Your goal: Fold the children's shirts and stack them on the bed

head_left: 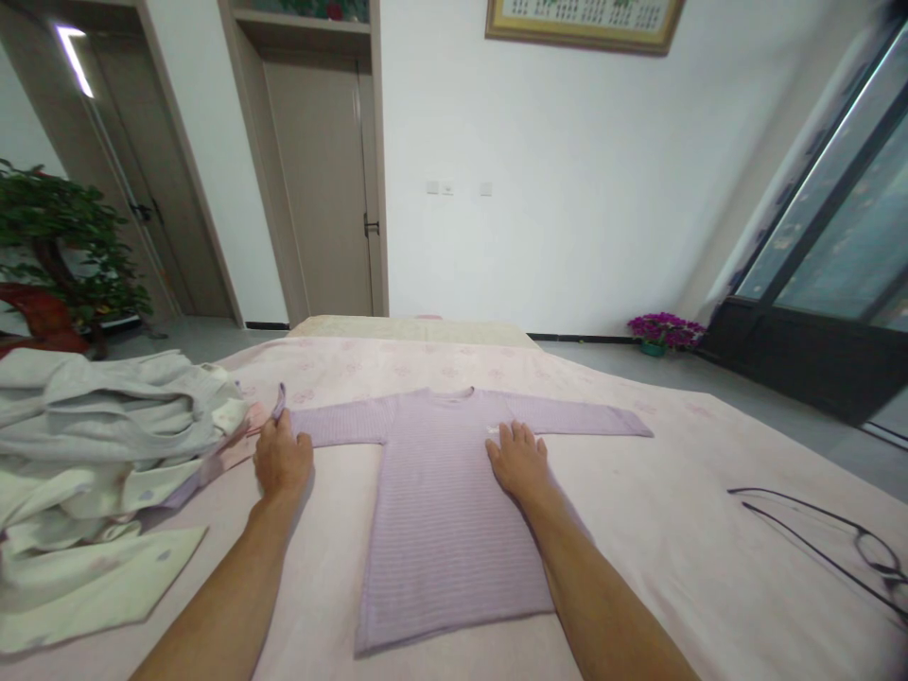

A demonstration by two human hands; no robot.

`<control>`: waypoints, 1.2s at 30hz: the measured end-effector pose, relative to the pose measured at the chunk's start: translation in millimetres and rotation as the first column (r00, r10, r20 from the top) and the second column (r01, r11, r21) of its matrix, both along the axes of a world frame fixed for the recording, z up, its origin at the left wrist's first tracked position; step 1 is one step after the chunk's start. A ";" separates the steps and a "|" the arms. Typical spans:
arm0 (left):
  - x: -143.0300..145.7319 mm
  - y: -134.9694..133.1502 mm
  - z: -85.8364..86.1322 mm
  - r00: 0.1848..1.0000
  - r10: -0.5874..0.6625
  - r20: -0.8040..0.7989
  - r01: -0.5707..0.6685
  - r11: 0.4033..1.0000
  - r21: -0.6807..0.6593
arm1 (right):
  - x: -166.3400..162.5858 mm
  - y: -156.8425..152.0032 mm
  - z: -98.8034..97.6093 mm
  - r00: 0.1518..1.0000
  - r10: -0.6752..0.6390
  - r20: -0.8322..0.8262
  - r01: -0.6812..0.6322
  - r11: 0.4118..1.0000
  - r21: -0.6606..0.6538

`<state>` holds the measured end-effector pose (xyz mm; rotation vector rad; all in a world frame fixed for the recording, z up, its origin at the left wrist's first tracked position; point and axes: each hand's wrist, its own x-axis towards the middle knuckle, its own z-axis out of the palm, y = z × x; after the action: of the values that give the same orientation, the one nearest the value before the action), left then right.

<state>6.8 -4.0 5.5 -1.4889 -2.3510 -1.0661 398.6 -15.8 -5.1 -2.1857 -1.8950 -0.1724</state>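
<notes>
A lilac striped long-sleeved shirt [454,530] lies spread on the pink bedsheet-like cloth [659,577], its neckline facing away from me and both sleeves stretched sideways. My left hand [282,459] is closed on the cuff end of the left-hand sleeve, and a bit of the cuff sticks up above the fingers. Flat on the upper right of the shirt's chest, beside a small white mark, rests my right hand [519,459], its fingers extended and holding nothing.
A heap of grey and pale clothes [106,426] lies at the left. Black-framed eyeglasses [858,544] rest on the cloth at the right. Beyond the covered surface are a potted purple plant [663,331], a door [319,180] and a leafy plant [57,236].
</notes>
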 end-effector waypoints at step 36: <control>126.6 -35.1 -0.4 0.396 -0.900 -0.181 0.842 0.434 -0.321 | -59.5 -1.2 13.9 0.940 0.254 -0.230 -0.286 0.951 -0.120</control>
<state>133.3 -39.1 5.1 -2.8657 -1.3188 -0.5985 339.1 -17.0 8.8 -1.9109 -2.1146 0.2534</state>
